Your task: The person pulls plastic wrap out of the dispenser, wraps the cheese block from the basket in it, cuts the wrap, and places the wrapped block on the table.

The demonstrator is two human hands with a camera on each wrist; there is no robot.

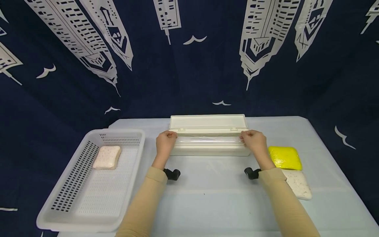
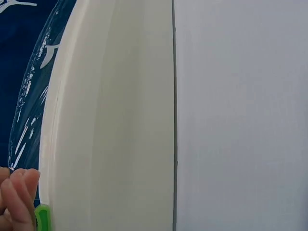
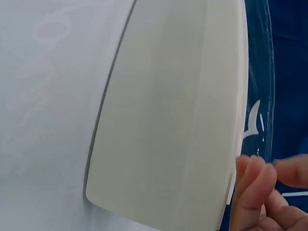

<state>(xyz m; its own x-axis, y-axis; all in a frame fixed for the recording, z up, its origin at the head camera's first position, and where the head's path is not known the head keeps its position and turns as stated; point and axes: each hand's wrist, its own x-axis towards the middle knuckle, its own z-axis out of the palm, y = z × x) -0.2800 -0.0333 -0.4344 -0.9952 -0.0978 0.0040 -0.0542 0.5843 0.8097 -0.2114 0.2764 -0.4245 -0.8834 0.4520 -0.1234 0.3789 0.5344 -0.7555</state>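
A cream cling film dispenser [image 1: 210,151] stands toward the back of the table with its lid [image 1: 207,122] raised. Clear cling film [image 1: 208,139] stretches between my two hands above its front edge. At the left end, my left hand [image 1: 165,144] pinches one corner of the film [image 2: 28,110]. My right hand [image 1: 255,142] pinches the opposite corner between thumb and fingers, as the right wrist view shows beside the film [image 3: 260,82]. A small green piece [image 2: 42,218] sits on the dispenser's edge near the left fingers. The film roll inside is mostly hidden.
To the left, a white perforated basket [image 1: 134,184] holds a pale speckled block [image 1: 107,157]. On the right lie a shiny yellow packet [image 1: 285,158] and a white speckled slab [image 1: 299,184], partly behind my right sleeve. A navy patterned cloth [image 1: 189,75] hangs behind the table.
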